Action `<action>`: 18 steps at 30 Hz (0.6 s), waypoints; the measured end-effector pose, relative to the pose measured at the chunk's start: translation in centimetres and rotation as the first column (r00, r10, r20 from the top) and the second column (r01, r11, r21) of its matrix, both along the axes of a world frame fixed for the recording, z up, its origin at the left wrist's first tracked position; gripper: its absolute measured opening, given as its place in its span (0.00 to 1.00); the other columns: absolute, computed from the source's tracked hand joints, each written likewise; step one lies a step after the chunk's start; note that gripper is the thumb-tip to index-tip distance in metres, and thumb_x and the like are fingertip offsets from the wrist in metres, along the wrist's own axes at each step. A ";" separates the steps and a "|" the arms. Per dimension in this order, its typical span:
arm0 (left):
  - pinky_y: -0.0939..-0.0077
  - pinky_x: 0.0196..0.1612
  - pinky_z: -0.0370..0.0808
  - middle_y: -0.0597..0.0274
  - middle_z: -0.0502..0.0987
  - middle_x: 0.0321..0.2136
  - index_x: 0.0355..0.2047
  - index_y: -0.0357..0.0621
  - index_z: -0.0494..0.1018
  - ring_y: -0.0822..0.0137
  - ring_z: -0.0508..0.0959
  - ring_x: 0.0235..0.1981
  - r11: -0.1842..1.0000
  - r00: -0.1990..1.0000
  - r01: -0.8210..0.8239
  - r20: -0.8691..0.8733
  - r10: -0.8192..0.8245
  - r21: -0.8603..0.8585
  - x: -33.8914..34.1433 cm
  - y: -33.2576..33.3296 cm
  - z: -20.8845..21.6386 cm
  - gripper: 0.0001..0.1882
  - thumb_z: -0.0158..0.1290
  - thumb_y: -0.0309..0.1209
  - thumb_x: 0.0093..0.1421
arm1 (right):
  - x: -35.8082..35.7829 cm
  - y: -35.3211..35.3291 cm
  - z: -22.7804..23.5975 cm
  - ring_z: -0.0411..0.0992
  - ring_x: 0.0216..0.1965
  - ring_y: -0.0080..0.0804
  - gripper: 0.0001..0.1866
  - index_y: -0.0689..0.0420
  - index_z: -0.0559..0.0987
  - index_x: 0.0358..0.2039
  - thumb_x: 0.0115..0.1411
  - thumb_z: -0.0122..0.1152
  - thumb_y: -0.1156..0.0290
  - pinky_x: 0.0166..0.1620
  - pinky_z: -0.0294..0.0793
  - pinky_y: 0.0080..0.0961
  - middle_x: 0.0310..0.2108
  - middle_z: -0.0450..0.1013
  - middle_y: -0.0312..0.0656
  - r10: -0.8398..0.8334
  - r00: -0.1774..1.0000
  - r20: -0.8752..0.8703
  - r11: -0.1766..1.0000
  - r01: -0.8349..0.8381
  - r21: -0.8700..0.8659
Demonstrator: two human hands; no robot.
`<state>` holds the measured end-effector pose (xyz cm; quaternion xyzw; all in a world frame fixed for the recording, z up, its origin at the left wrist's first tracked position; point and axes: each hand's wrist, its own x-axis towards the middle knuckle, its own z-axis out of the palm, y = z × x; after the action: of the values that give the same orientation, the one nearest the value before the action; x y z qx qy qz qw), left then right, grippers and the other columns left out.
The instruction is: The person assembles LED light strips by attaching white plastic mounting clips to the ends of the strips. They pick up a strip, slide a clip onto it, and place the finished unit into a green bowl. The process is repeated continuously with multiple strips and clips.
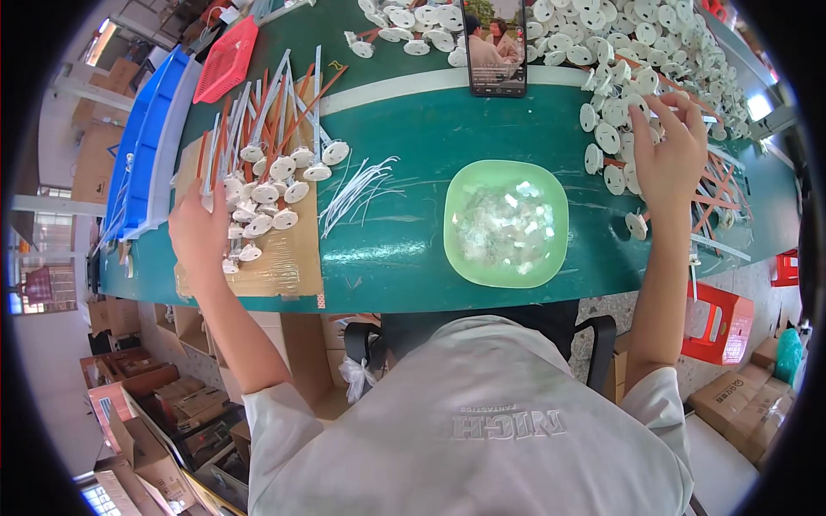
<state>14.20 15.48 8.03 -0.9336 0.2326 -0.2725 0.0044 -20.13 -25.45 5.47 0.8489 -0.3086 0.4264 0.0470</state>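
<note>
My left hand (198, 232) is at the left edge of a pile of white round disc pieces (258, 225) with grey and orange strips. The pile lies on a cardboard sheet (297, 279); thumb and fingers are apart beside the discs, and no firm grip shows. At the right, my right hand (669, 159) reaches over a larger heap of similar white disc pieces (607, 138). Its fingers are spread and bent, with the tips among the discs. Between the hands stands a light green bowl (453, 219) holding small clear and white bits.
A bundle of thin white ties (357, 191) lies right of the cardboard. A phone (497, 52) showing a video stands at the back. A blue tray (142, 146) and a red basket (225, 60) border the left side. Below right is a red stool (718, 322).
</note>
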 end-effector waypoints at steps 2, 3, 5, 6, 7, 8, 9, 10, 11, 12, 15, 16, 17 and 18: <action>0.60 0.40 0.77 0.46 0.82 0.34 0.44 0.37 0.80 0.49 0.81 0.33 0.975 0.933 0.222 0.292 -0.210 -0.008 -1.4 -0.4 -0.1 0.17 0.58 0.39 0.63 | 0.6 1.9 -0.1 0.77 0.38 0.39 0.11 0.60 0.85 0.38 0.55 0.70 0.71 0.43 0.75 0.31 0.39 0.77 0.43 0.096 0.988 0.121 0.990 -0.107 0.089; 0.61 0.40 0.78 0.47 0.82 0.34 0.43 0.37 0.80 0.51 0.82 0.34 0.943 0.852 0.334 0.425 -0.305 0.007 -2.5 -0.9 -0.5 0.16 0.58 0.37 0.63 | 1.0 3.6 0.1 0.77 0.36 0.38 0.10 0.60 0.85 0.37 0.54 0.70 0.73 0.40 0.76 0.29 0.38 0.77 0.43 0.141 0.975 0.174 0.983 -0.159 0.093; 0.71 0.42 0.76 0.52 0.82 0.38 0.46 0.35 0.79 0.62 0.81 0.36 0.862 0.956 0.280 0.036 -0.293 -0.422 -7.4 -2.0 -2.4 0.16 0.57 0.35 0.64 | 2.1 7.7 -0.3 0.77 0.34 0.37 0.11 0.61 0.85 0.36 0.51 0.72 0.77 0.38 0.76 0.27 0.37 0.77 0.44 0.261 0.929 0.262 0.955 -0.289 0.072; 0.73 0.42 0.75 0.54 0.82 0.38 0.46 0.34 0.78 0.64 0.80 0.37 0.791 0.862 0.282 -0.218 -0.457 -0.543 -10.3 -3.4 -2.4 0.15 0.56 0.33 0.64 | 2.3 9.4 0.0 0.77 0.33 0.36 0.12 0.61 0.85 0.36 0.49 0.72 0.79 0.37 0.76 0.27 0.37 0.77 0.44 0.316 0.904 0.288 0.938 -0.343 0.046; 0.74 0.42 0.75 0.56 0.82 0.39 0.46 0.33 0.78 0.67 0.80 0.37 0.723 0.681 0.235 -0.421 -0.599 -0.650 -13.1 -4.8 -2.6 0.14 0.55 0.31 0.65 | 2.4 11.2 0.1 0.77 0.33 0.36 0.12 0.61 0.85 0.36 0.49 0.73 0.80 0.37 0.76 0.27 0.37 0.77 0.44 0.344 0.894 0.287 0.915 -0.387 0.110; 0.75 0.36 0.77 0.57 0.83 0.34 0.41 0.37 0.80 0.70 0.81 0.29 0.489 0.470 0.229 -0.344 -0.813 -0.842 -14.5 -5.8 -5.4 0.09 0.58 0.25 0.61 | 2.6 13.0 0.2 0.77 0.33 0.36 0.13 0.61 0.84 0.36 0.48 0.73 0.81 0.37 0.77 0.27 0.37 0.77 0.44 0.383 0.874 0.300 0.879 -0.445 0.173; 0.76 0.37 0.77 0.58 0.83 0.34 0.43 0.37 0.79 0.70 0.81 0.30 0.431 0.286 0.131 -0.382 -0.879 -0.893 -16.6 -7.1 -5.5 0.10 0.56 0.24 0.62 | 2.7 14.5 0.3 0.77 0.33 0.36 0.12 0.62 0.84 0.36 0.47 0.72 0.81 0.37 0.77 0.27 0.38 0.77 0.44 0.442 0.847 0.296 0.845 -0.504 0.179; 0.76 0.40 0.77 0.59 0.83 0.34 0.47 0.36 0.78 0.69 0.82 0.33 0.411 0.086 -0.060 -0.414 -0.906 -0.910 -18.3 -8.1 -5.1 0.12 0.54 0.25 0.64 | 2.7 15.7 0.1 0.77 0.33 0.36 0.12 0.62 0.84 0.35 0.47 0.72 0.82 0.36 0.77 0.27 0.39 0.77 0.45 0.498 0.817 0.290 0.809 -0.558 0.184; 0.76 0.42 0.77 0.57 0.83 0.36 0.52 0.33 0.75 0.68 0.83 0.36 0.361 -0.031 -0.132 -0.361 -0.932 -0.923 -19.2 -8.8 -5.7 0.17 0.50 0.30 0.67 | 2.8 16.9 -0.3 0.78 0.34 0.37 0.13 0.63 0.84 0.35 0.46 0.72 0.82 0.36 0.77 0.28 0.39 0.77 0.45 0.552 0.771 0.316 0.774 -0.615 0.149; 0.75 0.42 0.77 0.56 0.83 0.37 0.53 0.32 0.74 0.68 0.83 0.37 0.294 -0.117 -0.146 -0.279 -0.953 -0.945 -19.6 -9.2 -6.1 0.19 0.49 0.32 0.68 | 2.8 17.9 -0.6 0.78 0.34 0.37 0.14 0.64 0.84 0.35 0.45 0.72 0.82 0.36 0.78 0.28 0.39 0.77 0.46 0.603 0.723 0.337 0.736 -0.667 0.114; 0.73 0.44 0.77 0.52 0.83 0.41 0.57 0.27 0.70 0.64 0.83 0.41 0.199 -0.348 -0.275 -0.096 -0.933 -0.941 -20.2 -9.2 -6.8 0.26 0.47 0.36 0.67 | 1.6 19.7 -1.6 0.78 0.35 0.39 0.15 0.67 0.83 0.34 0.43 0.71 0.84 0.35 0.78 0.29 0.40 0.77 0.47 0.673 0.630 0.387 0.666 -0.744 0.053; 0.73 0.45 0.77 0.50 0.82 0.42 0.58 0.26 0.70 0.62 0.83 0.42 0.189 -0.401 -0.255 -0.074 -0.913 -0.948 -20.0 -9.0 -6.7 0.26 0.48 0.34 0.65 | 1.3 19.9 -1.9 0.78 0.35 0.39 0.15 0.68 0.82 0.34 0.42 0.71 0.85 0.34 0.79 0.29 0.40 0.77 0.48 0.682 0.610 0.402 0.653 -0.756 0.038; 0.72 0.46 0.77 0.48 0.82 0.43 0.58 0.26 0.70 0.61 0.83 0.43 0.178 -0.454 -0.236 -0.054 -0.890 -0.955 -19.7 -8.9 -6.6 0.26 0.49 0.32 0.63 | 1.0 19.7 -2.2 0.78 0.35 0.40 0.15 0.68 0.82 0.32 0.40 0.69 0.85 0.33 0.79 0.28 0.40 0.77 0.48 0.718 0.576 0.391 0.626 -0.780 0.001; 0.72 0.48 0.77 0.46 0.82 0.44 0.58 0.25 0.70 0.60 0.83 0.44 0.167 -0.505 -0.215 -0.037 -0.862 -0.962 -19.4 -8.7 -6.5 0.27 0.50 0.30 0.61 | 1.0 19.8 -2.3 0.78 0.35 0.40 0.14 0.68 0.82 0.32 0.40 0.68 0.85 0.33 0.79 0.28 0.40 0.77 0.47 0.740 0.543 0.396 0.606 -0.795 -0.042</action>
<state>-5.21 6.74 1.55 -0.3637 0.4529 0.4730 -0.6625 -19.10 -5.70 3.14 0.8006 0.0626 0.5336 -0.2652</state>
